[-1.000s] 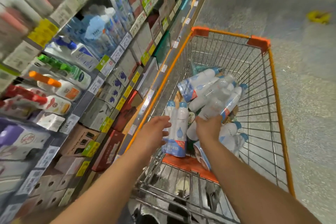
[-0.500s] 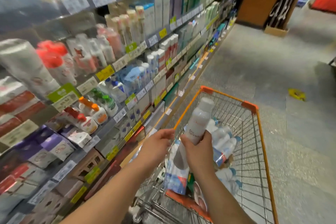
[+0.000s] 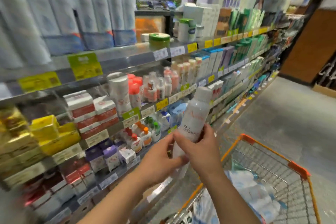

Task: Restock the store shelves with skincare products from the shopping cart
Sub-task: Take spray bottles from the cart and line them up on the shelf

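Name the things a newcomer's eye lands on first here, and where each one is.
A tall white spray can with an orange logo stands out at centre, gripped by the right hand and left hand. Big blue-capped white spray cans fill the top-left shelf, and an orange-rimmed wire shopping cart sits lower right.

Two forearms are seen entering from the lower edge of the head view, and both are left bare from wrist to frame edge; no sleeve, cuff or glove is worn on either. The left hand [image 3: 160, 158] and the right hand [image 3: 201, 149] are likewise uncovered. No ring, watch, bracelet or strap can be made out on the fingers or wrists, though fine detail is softened by motion blur. Short, unpainted nails are suggested on the visible fingertips. Nothing else of the person is shown.
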`<move>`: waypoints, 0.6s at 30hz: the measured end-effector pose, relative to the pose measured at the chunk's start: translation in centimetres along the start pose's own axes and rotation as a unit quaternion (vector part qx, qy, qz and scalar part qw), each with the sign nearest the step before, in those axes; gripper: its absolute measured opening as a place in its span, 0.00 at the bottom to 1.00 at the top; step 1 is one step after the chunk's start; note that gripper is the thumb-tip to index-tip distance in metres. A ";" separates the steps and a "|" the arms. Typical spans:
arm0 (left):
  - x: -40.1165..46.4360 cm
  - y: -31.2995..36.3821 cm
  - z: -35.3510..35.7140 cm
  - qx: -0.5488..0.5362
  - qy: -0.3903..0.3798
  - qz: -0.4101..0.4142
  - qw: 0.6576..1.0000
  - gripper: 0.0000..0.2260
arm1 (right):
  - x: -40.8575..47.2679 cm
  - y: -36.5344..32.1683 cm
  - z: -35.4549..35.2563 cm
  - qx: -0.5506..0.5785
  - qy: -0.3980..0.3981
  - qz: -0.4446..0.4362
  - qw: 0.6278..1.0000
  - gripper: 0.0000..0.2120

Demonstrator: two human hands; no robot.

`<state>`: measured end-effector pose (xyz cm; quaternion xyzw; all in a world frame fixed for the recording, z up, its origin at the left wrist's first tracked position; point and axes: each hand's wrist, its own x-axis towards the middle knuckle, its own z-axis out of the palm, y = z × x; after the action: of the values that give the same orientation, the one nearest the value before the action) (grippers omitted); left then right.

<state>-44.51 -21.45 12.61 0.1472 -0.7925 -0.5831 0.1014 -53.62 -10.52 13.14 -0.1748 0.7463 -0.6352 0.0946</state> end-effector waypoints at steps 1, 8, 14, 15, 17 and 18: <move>-0.4 0.2 -1.1 -0.004 0.019 0.004 1.000 0.21 | 0.0 -0.7 1.0 -0.001 -0.016 -0.007 1.000 0.26; -3.6 0.8 -8.5 0.000 0.132 0.031 0.991 0.19 | -0.8 -5.4 8.0 0.013 -0.117 -0.039 0.992 0.27; -6.2 1.5 -14.2 -0.019 0.210 0.049 0.976 0.20 | -1.9 -9.6 12.4 0.065 -0.217 -0.058 0.972 0.26; -6.6 1.6 -15.2 -0.033 0.227 0.048 0.972 0.20 | -2.2 -10.1 13.1 0.075 -0.232 -0.060 0.968 0.25; -7.5 1.9 -17.1 -0.057 0.259 0.050 0.963 0.19 | -2.6 -10.7 14.5 0.091 -0.258 -0.059 0.960 0.19; -7.8 2.0 -17.9 -0.064 0.275 0.051 0.958 0.19 | -2.8 -10.8 15.2 0.090 -0.263 -0.062 0.958 0.14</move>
<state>-31.45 -34.20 19.95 0.2544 -0.7012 -0.5641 0.3540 -44.02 -24.77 20.85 -0.3729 0.6222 -0.6359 0.2634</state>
